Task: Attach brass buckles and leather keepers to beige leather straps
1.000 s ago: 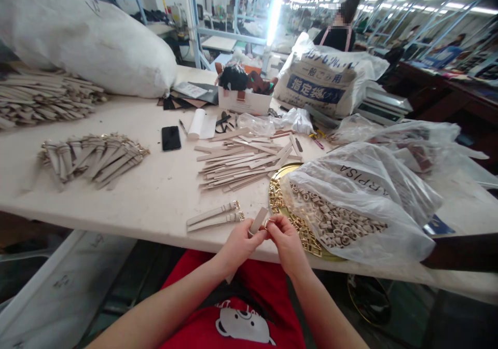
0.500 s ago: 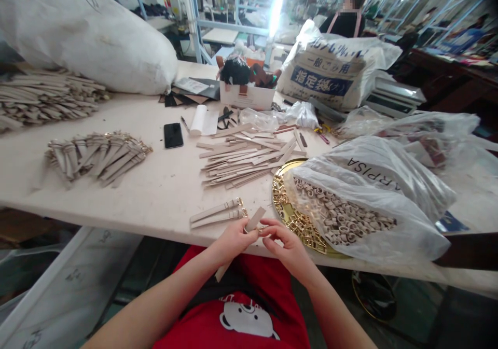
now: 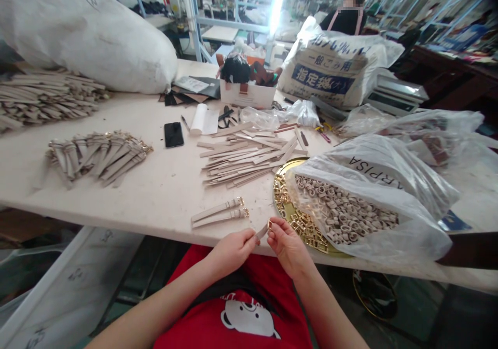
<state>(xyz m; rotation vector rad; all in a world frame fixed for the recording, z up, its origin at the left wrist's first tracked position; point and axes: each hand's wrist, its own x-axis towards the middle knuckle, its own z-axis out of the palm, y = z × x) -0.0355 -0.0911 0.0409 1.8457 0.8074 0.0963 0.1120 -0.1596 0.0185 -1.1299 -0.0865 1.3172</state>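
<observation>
At the table's front edge my left hand pinches a beige strap, whose end points toward my right. Close beside it, my right hand holds a small gold buckle between thumb and fingers, at the strap's end. Whether strap and buckle touch is too small to tell. Two beige straps with gold buckles lie just behind my left hand. To the right, a gold tray bears many gold buckles, partly covered by a clear bag of beige loops.
Loose beige strips lie mid-table. Buckled straps and a larger strip pile are at the left. A phone, a paper roll, a white box and large sacks stand farther back. A person is beyond.
The strap between my hands has turned lower and toward the right. My right hand's fingers have closed on the gold buckle, now visible at the strap's end.
</observation>
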